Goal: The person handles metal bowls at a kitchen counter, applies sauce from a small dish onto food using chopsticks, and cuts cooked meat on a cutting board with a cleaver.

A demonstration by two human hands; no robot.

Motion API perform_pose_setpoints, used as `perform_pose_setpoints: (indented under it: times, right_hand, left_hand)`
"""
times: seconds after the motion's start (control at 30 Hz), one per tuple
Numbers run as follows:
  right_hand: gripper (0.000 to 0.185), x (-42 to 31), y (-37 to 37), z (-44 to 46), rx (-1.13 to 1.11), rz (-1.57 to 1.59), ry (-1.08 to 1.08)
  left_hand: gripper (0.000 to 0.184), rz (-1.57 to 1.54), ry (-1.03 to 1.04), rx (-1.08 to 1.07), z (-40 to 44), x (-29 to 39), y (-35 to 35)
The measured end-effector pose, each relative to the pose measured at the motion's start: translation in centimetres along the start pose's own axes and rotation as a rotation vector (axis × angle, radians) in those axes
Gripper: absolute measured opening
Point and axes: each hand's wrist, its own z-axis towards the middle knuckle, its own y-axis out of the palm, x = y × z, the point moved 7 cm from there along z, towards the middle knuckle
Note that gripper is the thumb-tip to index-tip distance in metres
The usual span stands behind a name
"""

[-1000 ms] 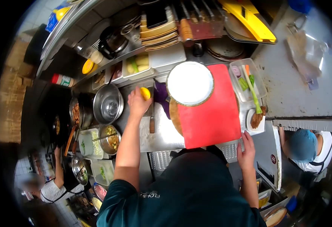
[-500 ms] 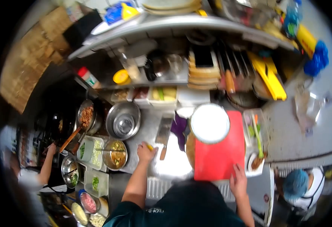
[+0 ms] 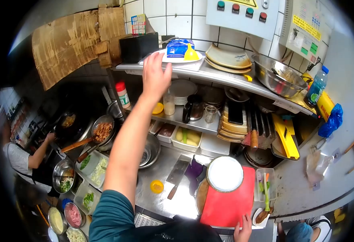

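Left hand up at the upper shelf, arm stretched long. Fingers spread and slightly bent, nothing seen in its grip. It's right in front of a white plate; can't tell if fingertips touch it. Plate sits on that shelf, carrying a blue packet and a yellow funnel, packet left of funnel.

Right hand low, at the near right edge of the red cutting board, fingers extended, holding nothing visible; contact with board unclear. Board is on the counter, overlapping a round wooden board. Round white dish over the red board's far left corner.

Left of boards: purple leaf, then cleaver lying flat, handle toward the person, then small yellow lid. Steel bowl partly hidden behind the left forearm.

Right of board: clear tub with vegetables, green onion stalk sticking out over a small white tray. Far left: another person's hand near a dark wok.
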Motion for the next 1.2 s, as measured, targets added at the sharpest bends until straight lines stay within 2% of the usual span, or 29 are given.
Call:
perform_pose_setpoints:
  times: [0.07,0.13,0.27,0.3,0.4,0.47,0.5,0.53,0.57,0.6,0.63,0.7,0.77,0.87,0.93,0.97,1.07,1.13,1.2]
  right_hand:
    - [0.046,-0.4,-0.6,-0.5,0.014,0.038,0.057]
    - [0.046,-1.6,-1.8,-1.2,0.014,0.070,0.135]
    - [0.046,-1.2,-2.4,-3.1,0.122,-0.017,0.074]
    - [0.046,-0.6,-2.3,-3.5,0.137,-0.033,0.078]
    - [0.048,0.1,-2.3,-5.0,0.146,-0.044,0.120]
    - [0.044,1.6,-1.7,-5.4,0.177,-0.058,0.164]
    - [0.045,1.7,-1.6,-5.9,0.183,-0.076,0.171]
    - [0.046,1.0,-2.0,-5.3,0.181,-0.089,0.182]
    - [0.046,0.5,-2.2,-4.9,0.176,-0.084,0.188]
    - [0.046,0.2,-2.5,-4.5,0.162,-0.074,0.193]
    - [0.045,-0.3,-2.8,-4.1,0.182,-0.043,0.203]
    - [0.043,-1.1,-3.0,-2.7,0.192,0.008,0.166]
    - [0.039,-1.8,-2.9,-1.2,0.195,0.121,0.170]
    - [0.034,-4.2,-2.8,2.1,0.186,0.201,0.058]
    - [0.033,-6.5,-2.7,4.7,0.163,0.237,-0.032]
    - [0.032,-7.4,-1.7,6.0,0.121,0.281,-0.079]
    - [0.031,-9.6,1.2,8.5,-0.026,0.392,-0.208]
    - [0.030,-9.5,4.1,8.5,-0.159,0.450,-0.261]
    - [0.029,-8.6,5.2,8.2,-0.261,0.508,-0.189]
  left_hand:
    - [0.040,0.037,-0.046,-0.058,3.7,-2.5,3.3]
    - [0.042,0.103,-0.149,-0.240,6.2,-4.7,6.8]
    - [0.041,0.183,-0.281,-0.600,8.2,-7.6,12.0]
    - [0.036,0.196,-0.296,-0.699,8.2,-7.9,12.8]
    - [0.023,0.316,-0.248,-0.592,8.5,-11.4,15.2]
    - [0.025,0.225,-0.184,-0.348,9.9,-9.9,11.7]
    - [0.024,0.023,-0.209,-0.197,10.0,-9.3,9.6]
    - [0.026,0.067,-0.234,-0.187,10.9,-9.9,8.7]
    - [0.024,0.123,0.071,0.009,11.5,-7.5,5.7]
    - [0.023,-0.019,0.042,0.068,11.4,-7.0,3.7]
    - [0.024,0.002,0.095,-0.023,11.8,-8.0,2.8]
    - [0.024,0.057,0.342,0.082,8.4,-1.3,-2.9]
    - [0.026,-0.137,0.242,-0.198,3.0,3.9,-5.7]
    - [0.031,-0.320,0.450,-0.535,-7.1,13.9,-7.9]
    - [0.023,-0.476,0.332,-0.943,-15.5,17.1,-6.8]
    - [0.023,-0.546,0.356,-1.032,-19.9,18.6,-6.5]
    - [0.025,-0.877,0.210,-1.266,-28.8,23.5,-6.6]
    - [0.024,-1.005,0.066,-1.314,-30.7,25.7,-7.6]
    - [0.027,-1.078,-0.099,-1.309,-32.4,25.9,-8.0]
